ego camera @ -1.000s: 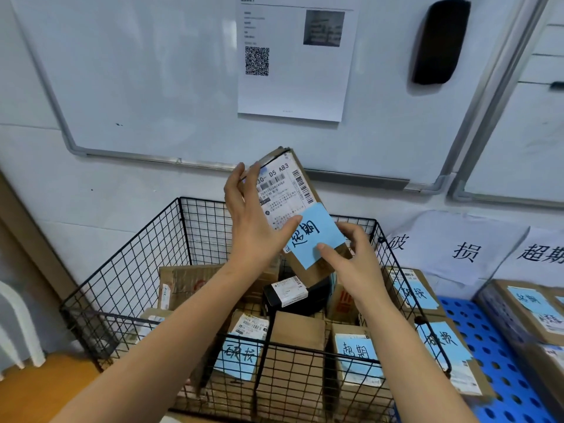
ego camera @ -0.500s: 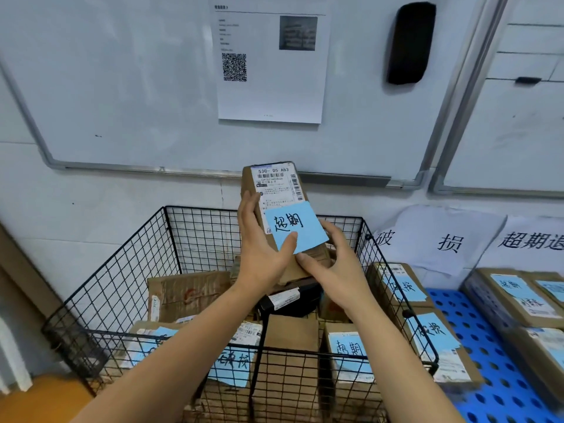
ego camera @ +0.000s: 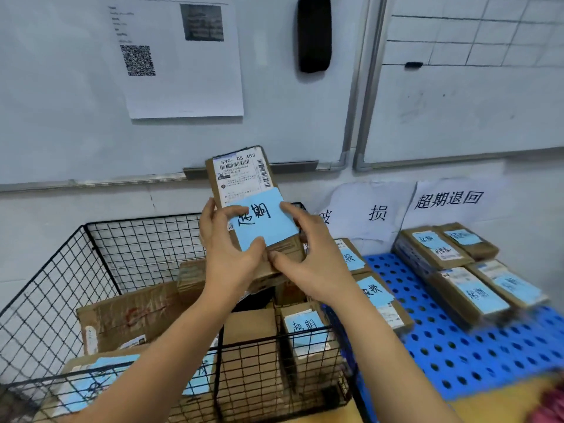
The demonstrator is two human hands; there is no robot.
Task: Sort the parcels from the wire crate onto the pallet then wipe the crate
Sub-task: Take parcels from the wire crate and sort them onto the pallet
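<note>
Both hands hold one brown cardboard parcel (ego camera: 241,175) upright above the black wire crate (ego camera: 143,248). It bears a white shipping label and a blue handwritten note (ego camera: 264,224). My left hand (ego camera: 227,254) grips its left edge, thumb on the note. My right hand (ego camera: 311,257) grips its right edge and lower part. Several more parcels with blue notes (ego camera: 305,331) lie in the crate. To the right, the blue perforated pallet (ego camera: 457,358) carries two groups of parcels (ego camera: 467,288).
Two paper signs (ego camera: 448,199) with handwriting hang on the wall behind the pallet. Whiteboards fill the wall above, with a printed sheet (ego camera: 183,56) and a black eraser (ego camera: 314,32). An orange floor strip shows at the bottom right.
The held parcel has come down and turned upright, now closer to the crate's right side. My view has swung right, showing more of the pallet.
</note>
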